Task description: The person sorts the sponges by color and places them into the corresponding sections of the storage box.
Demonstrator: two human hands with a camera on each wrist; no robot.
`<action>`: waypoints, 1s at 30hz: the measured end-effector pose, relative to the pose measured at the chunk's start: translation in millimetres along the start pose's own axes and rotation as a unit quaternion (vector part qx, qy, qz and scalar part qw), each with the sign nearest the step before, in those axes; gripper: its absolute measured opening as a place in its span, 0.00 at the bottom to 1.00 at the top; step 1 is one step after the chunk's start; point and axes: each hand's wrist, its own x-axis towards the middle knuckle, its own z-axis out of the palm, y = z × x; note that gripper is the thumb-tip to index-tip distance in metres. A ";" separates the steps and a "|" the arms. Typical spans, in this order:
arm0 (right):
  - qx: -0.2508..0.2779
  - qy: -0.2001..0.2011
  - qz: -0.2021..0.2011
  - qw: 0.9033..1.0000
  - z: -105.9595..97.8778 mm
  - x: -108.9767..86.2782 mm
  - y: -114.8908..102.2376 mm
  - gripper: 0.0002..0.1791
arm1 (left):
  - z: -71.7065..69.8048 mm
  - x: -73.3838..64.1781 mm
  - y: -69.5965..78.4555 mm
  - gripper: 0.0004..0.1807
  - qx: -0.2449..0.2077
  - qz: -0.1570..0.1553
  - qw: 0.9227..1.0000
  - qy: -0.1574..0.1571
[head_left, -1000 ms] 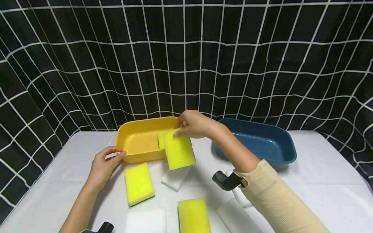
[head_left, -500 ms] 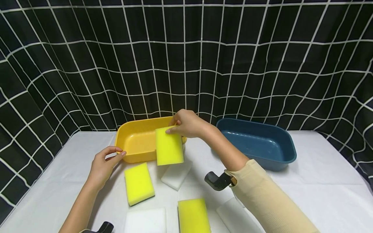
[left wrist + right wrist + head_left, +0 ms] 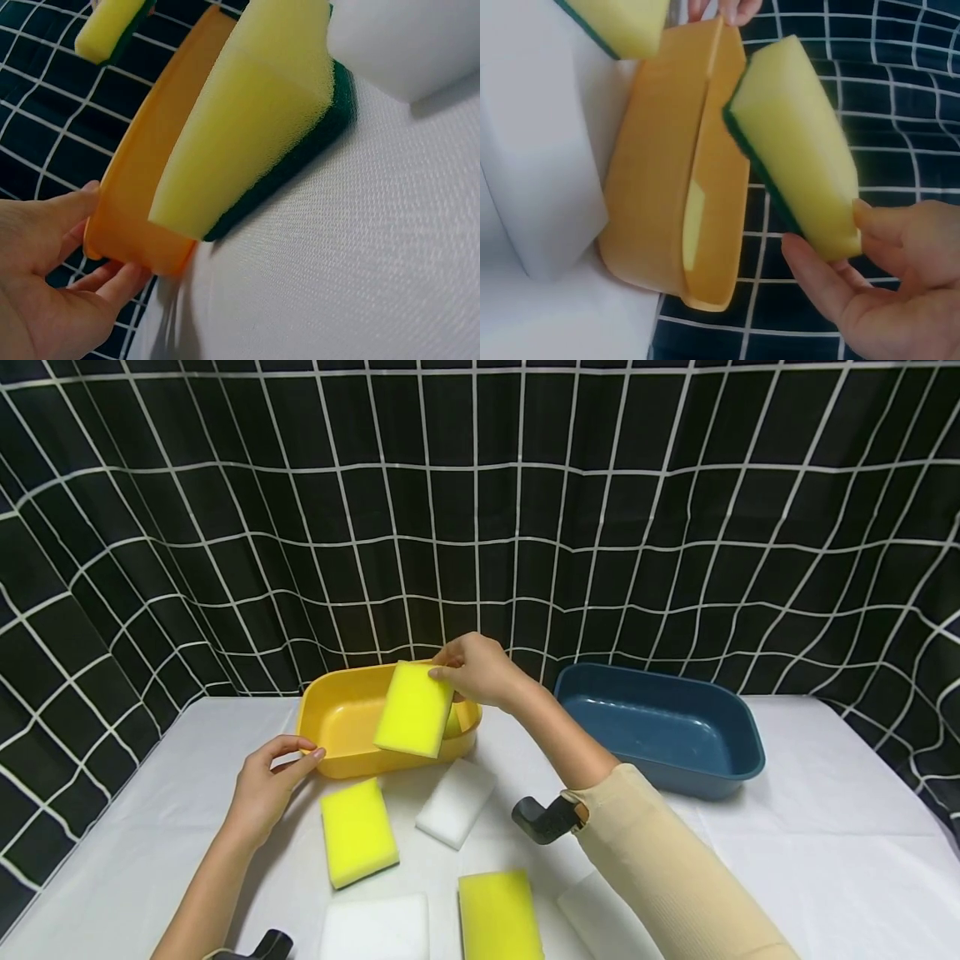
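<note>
My right hand (image 3: 480, 670) pinches a yellow sponge (image 3: 414, 708) with a green scouring side (image 3: 761, 169) by one end. It holds the sponge tilted over the yellow basin (image 3: 337, 767), overlapping its front rim in the head view. Inside the basin's right end lies another yellow sponge (image 3: 453, 723), partly hidden by the held one. My left hand (image 3: 273, 777) pinches the basin's front left corner, thumb and fingers on either side of the rim (image 3: 94, 225). Just in front of the basin, a yellow sponge (image 3: 358, 833) lies on the white cloth, green side down.
A blue basin (image 3: 660, 727) stands at the back right. White sponges (image 3: 456, 803) lie in front of the yellow basin, at the near edge (image 3: 375, 928) and beside my right sleeve (image 3: 600, 914). One more yellow sponge (image 3: 500, 914) lies near front. A black grid curtain (image 3: 495, 510) hangs behind.
My right hand has carried the sponge leftward and a little up, from the basin's front right corner to over the basin, tilting it. My left hand has stayed at the rim.
</note>
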 end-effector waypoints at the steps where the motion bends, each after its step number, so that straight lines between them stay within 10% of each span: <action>1: 0.010 0.005 0.002 1.000 1.3 0.9 0.7 0.18 | -0.1 0.0 -0.1 0.20 0.000 -0.001 1.000 0.000; 16: 0.075 0.137 0.026 0.987 26.3 20.0 9.0 0.14 | -0.5 -0.3 0.5 0.20 -0.007 -0.005 1.000 -0.003; 30: 0.124 0.166 0.093 0.974 51.1 26.9 11.7 0.09 | -0.7 0.5 0.5 0.19 -0.009 0.001 1.000 0.001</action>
